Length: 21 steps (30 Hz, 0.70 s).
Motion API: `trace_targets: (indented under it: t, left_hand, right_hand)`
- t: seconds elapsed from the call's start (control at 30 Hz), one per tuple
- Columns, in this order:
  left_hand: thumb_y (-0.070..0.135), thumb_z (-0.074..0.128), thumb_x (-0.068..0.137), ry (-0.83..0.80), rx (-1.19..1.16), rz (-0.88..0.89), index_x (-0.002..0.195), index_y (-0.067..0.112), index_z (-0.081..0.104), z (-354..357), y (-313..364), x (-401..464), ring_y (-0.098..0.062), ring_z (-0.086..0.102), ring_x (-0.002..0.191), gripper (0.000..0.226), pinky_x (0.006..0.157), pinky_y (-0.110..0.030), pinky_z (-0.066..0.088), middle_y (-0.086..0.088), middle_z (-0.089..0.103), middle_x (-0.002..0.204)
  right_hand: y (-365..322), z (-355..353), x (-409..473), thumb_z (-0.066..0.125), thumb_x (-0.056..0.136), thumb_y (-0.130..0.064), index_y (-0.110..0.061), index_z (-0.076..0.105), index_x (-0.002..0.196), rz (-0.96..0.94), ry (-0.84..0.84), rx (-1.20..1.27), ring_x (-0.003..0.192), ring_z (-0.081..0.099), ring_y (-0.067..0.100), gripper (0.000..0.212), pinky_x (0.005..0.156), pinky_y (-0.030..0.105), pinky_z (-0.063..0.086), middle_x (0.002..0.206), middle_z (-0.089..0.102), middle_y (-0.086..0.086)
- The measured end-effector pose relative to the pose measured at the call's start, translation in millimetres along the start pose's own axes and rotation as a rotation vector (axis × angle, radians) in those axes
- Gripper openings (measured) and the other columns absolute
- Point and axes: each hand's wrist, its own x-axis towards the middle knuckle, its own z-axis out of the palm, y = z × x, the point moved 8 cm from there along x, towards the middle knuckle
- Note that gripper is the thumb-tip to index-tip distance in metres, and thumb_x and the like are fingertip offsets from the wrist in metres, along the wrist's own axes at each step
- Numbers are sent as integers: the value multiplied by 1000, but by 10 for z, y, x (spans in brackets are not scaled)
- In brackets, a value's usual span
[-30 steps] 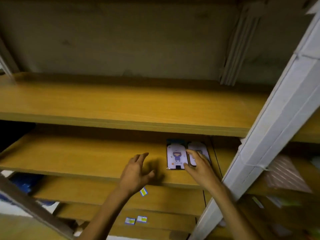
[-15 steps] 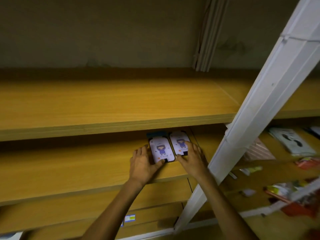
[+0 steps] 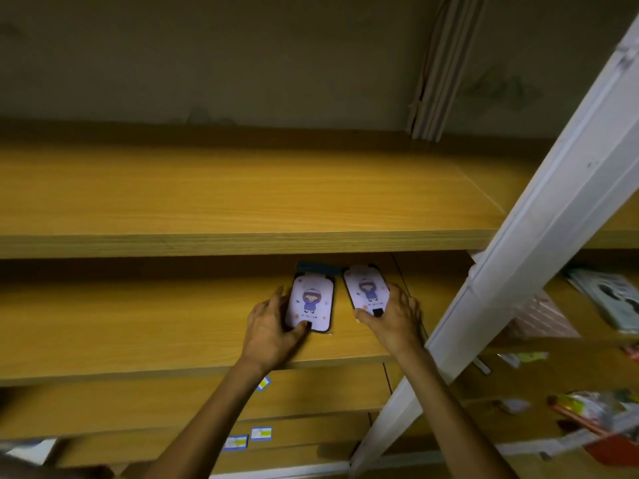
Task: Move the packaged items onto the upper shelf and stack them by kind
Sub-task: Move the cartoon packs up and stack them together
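Two flat packaged items with a purple cartoon figure lie side by side on the second wooden shelf (image 3: 138,326). My left hand (image 3: 271,328) grips the left package (image 3: 311,302), thumb across its lower edge and fingers along its left side. My right hand (image 3: 394,314) holds the right package (image 3: 364,288) at its lower right corner, covering part of it. The upper wooden shelf (image 3: 224,198) above them has nothing on it in view.
A white slanted upright post (image 3: 532,236) crosses the right side, close to my right wrist. Beyond it, more packaged goods (image 3: 608,299) lie on the right-hand shelves. Small blue and yellow price labels (image 3: 261,433) sit on lower shelf edges. Pale conduit strips (image 3: 435,67) run down the back wall.
Both hands have closed in on the two packages: the left hand moved right from bare shelf onto the left package, and the right hand settled on the right one. The view has swung rightward.
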Motion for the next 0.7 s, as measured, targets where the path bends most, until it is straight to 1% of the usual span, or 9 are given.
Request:
trace_targets:
  t: [0.03,0.1,0.17,0.27,0.33,0.43,0.53,0.63,0.7]
  left_hand:
    - [63,59,73,15,1,-19,147,16,27,-28,-16,-21,-24,40,131,94,110,-38,30,-3,55,137]
    - [71,64,66,41,14,-71,146,17,29,-37,-19,-53,-26,38,132,103,109,-40,34,-5,52,138]
    - [71,70,62,46,27,-100,147,18,26,5,24,-65,-27,33,134,109,109,-41,34,-5,47,142]
    - [58,79,63,58,4,-134,148,18,22,54,60,-64,-28,30,133,110,109,-42,33,-7,45,142]
    - [52,82,62,68,-23,-149,148,18,22,66,49,-54,-29,33,131,111,108,-44,35,-8,47,139]
    - [38,89,58,67,-178,-142,147,21,23,90,63,-53,-28,39,130,112,106,-45,41,-5,49,138]
    - [20,91,59,74,-362,-137,147,17,27,66,113,-69,-23,43,129,108,102,-34,44,-4,47,138]
    - [13,88,62,66,-466,-164,148,13,26,-3,126,-83,-19,48,125,106,99,-32,46,-3,48,139]
    - [6,82,70,37,-550,-195,150,13,24,-39,122,-102,-15,51,118,99,98,-30,45,-4,48,140]
  right_hand:
    - [-12,11,-12,68,67,-63,-19,31,140,-8,-11,30,132,31,27,93,104,42,36,145,40,6]
    - [-28,31,-43,73,65,-60,-21,30,141,-15,-36,76,132,30,26,96,104,43,37,145,39,5]
    - [-30,25,-55,77,62,-56,-21,29,142,-8,-48,106,133,30,26,99,104,43,37,146,37,4]
    - [-17,20,-46,82,58,-52,-22,29,141,5,-57,167,132,33,27,103,103,45,40,145,35,4]
    - [-22,38,-62,84,57,-48,-23,28,141,7,-70,232,131,35,27,104,102,46,42,144,32,3]
    - [-32,39,-106,87,59,-40,-21,28,142,-3,-65,299,131,35,26,103,101,47,45,146,27,2]
    - [-22,37,-127,88,60,-33,-19,29,142,-5,-74,381,128,40,26,102,100,44,46,144,26,2]
    - [18,46,-135,88,61,-29,-17,28,143,22,-92,406,126,43,26,103,99,42,47,144,29,5]
    - [50,55,-134,88,61,-30,-17,27,144,38,-97,399,127,43,28,104,100,44,47,145,30,6]
